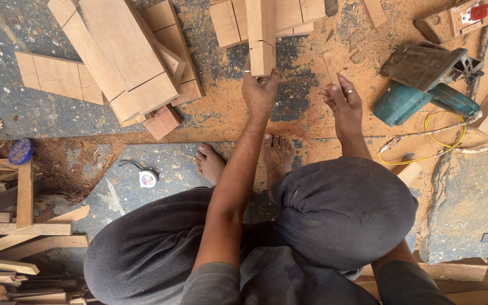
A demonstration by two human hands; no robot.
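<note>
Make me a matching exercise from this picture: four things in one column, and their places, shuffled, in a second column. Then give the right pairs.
Things:
1. wooden block
2. tape measure
3. power saw
4. thin wood strip

Places:
A. on the floor beside the left foot
B. gripped at its end by the left hand
C. at the fingers of the right hand
D. on the sawdust, right of both hands

Pairs: 1-B, 2-A, 3-D, 4-C

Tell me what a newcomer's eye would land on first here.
First, the left hand gripping the near end of a wooden block at top centre, with the right hand open beside it above sawdust. Next, the teal power saw lying at upper right, a yellow cord looped below it. Then the stack of wood pieces at upper left.
</note>
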